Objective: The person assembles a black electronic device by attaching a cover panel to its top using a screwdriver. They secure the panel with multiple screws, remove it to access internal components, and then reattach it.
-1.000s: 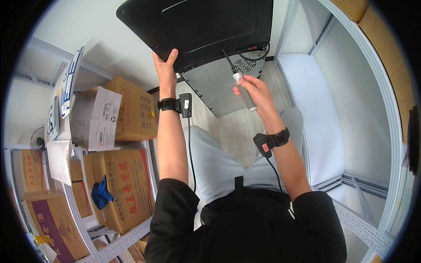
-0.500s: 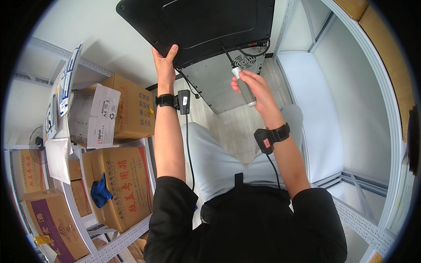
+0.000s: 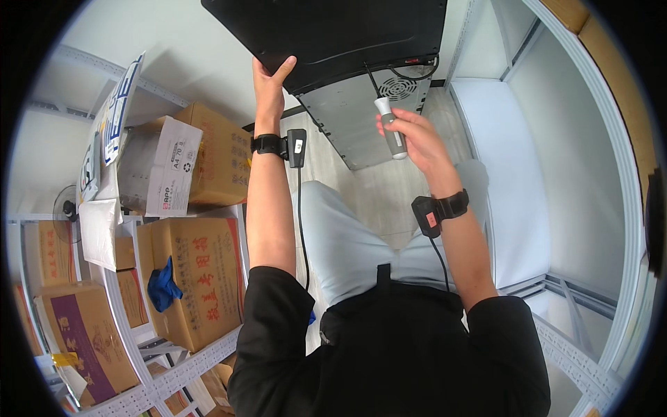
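Observation:
A black panel [image 3: 333, 38] with a raised, rounded outline spans the top of the view. My left hand [image 3: 271, 87] grips its near left corner, thumb on the face and fingers behind the edge. In my right hand [image 3: 415, 135] is a screwdriver [image 3: 393, 132] with a grey handle and pale collar. Its dark shaft points up to the panel's near edge, where the tip meets or overlaps it; I cannot tell which. Below the panel stands a grey metal casing [image 3: 354, 132] with a round vent grille [image 3: 398, 88]. A black cable [image 3: 417, 75] loops beside the grille.
Metal shelving on the left carries cardboard boxes [image 3: 198, 278], a blue cloth [image 3: 164, 286], a white padded envelope [image 3: 99, 233] and a small fan [image 3: 67, 208]. On the right runs a white shelf [image 3: 504, 174] with metal posts. My legs [image 3: 347, 243] flank the casing's near side.
The panel, casing and both hands sit slightly further right in view, along with the surroundings. A cable at the panel's left edge is no longer visible. Both hands keep their holds.

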The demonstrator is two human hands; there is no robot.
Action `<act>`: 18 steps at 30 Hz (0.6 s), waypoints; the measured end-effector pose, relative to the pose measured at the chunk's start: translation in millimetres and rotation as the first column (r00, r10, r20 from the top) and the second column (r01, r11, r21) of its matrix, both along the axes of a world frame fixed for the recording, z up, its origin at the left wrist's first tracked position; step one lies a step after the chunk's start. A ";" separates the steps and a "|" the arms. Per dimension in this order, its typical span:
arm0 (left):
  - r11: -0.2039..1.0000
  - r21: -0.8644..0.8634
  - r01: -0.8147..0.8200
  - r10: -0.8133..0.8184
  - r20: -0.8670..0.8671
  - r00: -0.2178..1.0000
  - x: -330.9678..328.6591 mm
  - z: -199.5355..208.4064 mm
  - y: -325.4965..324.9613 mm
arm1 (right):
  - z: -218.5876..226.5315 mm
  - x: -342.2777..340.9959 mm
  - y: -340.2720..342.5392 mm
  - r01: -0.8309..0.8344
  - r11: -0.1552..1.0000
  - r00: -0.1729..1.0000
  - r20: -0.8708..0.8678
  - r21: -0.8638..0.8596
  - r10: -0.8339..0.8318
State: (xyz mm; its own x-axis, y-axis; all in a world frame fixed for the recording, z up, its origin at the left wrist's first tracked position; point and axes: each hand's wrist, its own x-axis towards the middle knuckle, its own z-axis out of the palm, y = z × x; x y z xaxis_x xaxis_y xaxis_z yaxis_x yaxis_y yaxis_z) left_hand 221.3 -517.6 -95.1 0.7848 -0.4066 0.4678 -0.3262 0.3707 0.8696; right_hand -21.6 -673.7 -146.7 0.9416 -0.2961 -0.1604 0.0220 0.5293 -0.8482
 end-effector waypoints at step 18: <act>0.998 -0.054 -0.024 0.023 -0.017 1.000 -7.2 -2.8 -6.4 | -20.7 5.6 24.2 0.264 0.762 0.922 -0.076 -0.591 -0.379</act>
